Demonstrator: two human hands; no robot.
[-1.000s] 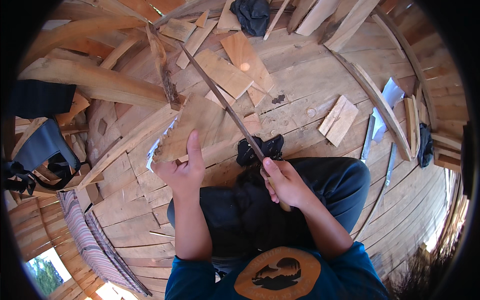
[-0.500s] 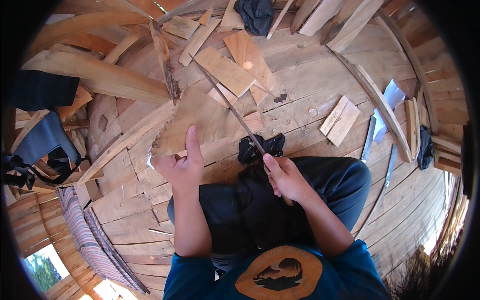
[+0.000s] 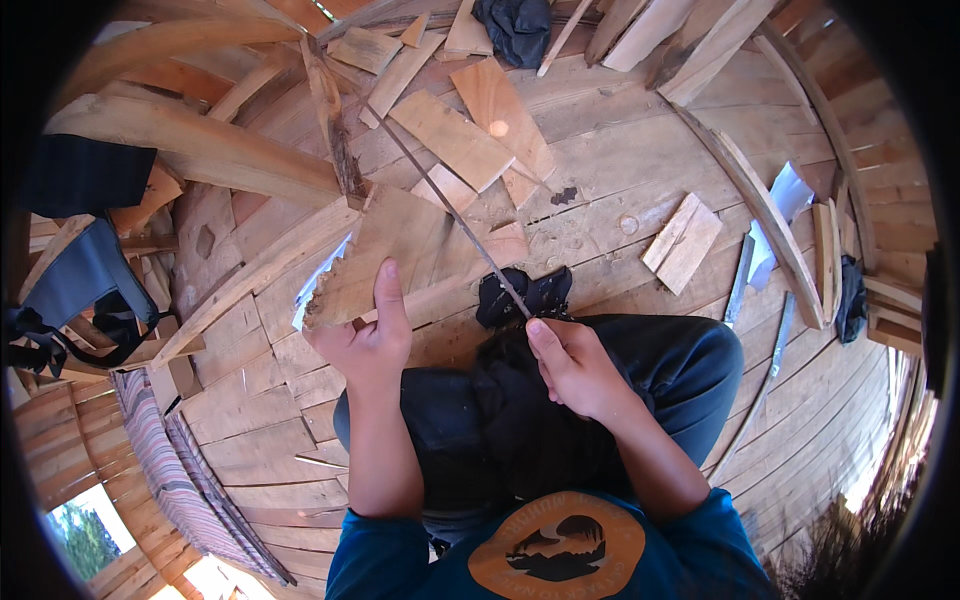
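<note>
My left hand (image 3: 362, 335) grips the near left end of a pale wooden board (image 3: 400, 235), thumb on its face and fingers behind it. The board is tilted, with a ragged left edge. My right hand (image 3: 575, 368) is closed round the near end of a saw (image 3: 440, 196), its long, narrow blade seen edge-on, teeth not distinguishable. The blade slants away to the far left, passing over or against the board's right side; whether they touch I cannot tell. A white-blue sheet (image 3: 322, 283) shows behind the board's ragged edge.
Loose boards (image 3: 455, 140) lie beyond the blade, and a split short piece (image 3: 682, 242) lies at right. A curved timber (image 3: 745, 195), metal strips (image 3: 780, 335) and a black bag (image 3: 512, 30) are around. A beam (image 3: 200, 140) and a grey-blue chair-like object (image 3: 85, 270) stand at left.
The saw's far tip has shifted slightly away and left, while my right hand sits slightly nearer me. The board has tilted a little, showing more of the sheet behind it.
</note>
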